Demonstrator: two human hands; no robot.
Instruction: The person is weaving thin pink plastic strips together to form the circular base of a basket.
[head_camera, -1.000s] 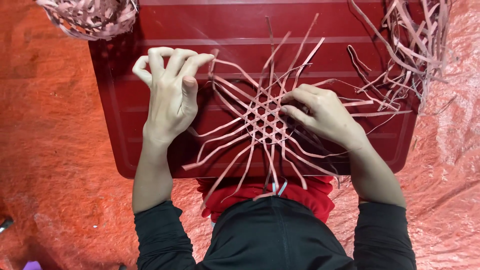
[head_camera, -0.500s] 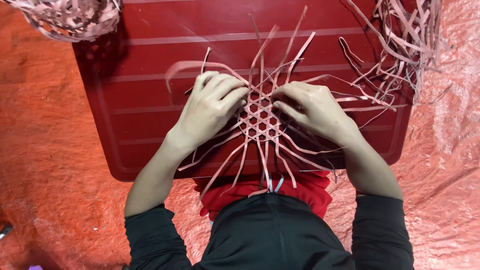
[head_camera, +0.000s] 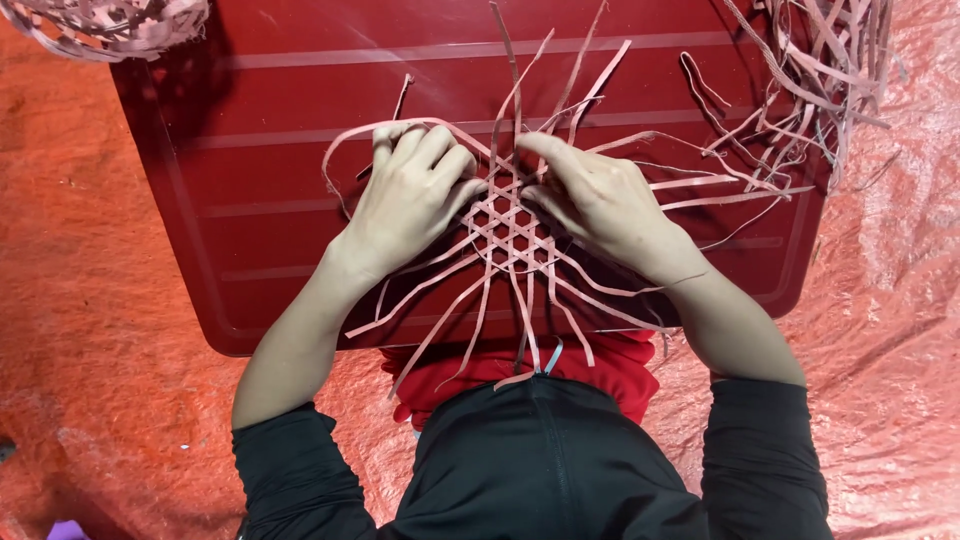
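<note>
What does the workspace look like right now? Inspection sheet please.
Surface: dark red plastic board across the lap, on an orange tarp.
Job's things: pink hexagonal strip weave, loose ends fanning outward.
Clutter: spare strip bundle top right; woven piece top left.
Grips: left hand and right hand press on the weave, fingers bent over strips.
Cables: nothing seen.
Surroundings: black sleeves, red cloth under the board.

The hands (head_camera: 510, 195) hide parts of the woven mat (head_camera: 512, 228); fingertips tucked unseen.
</note>
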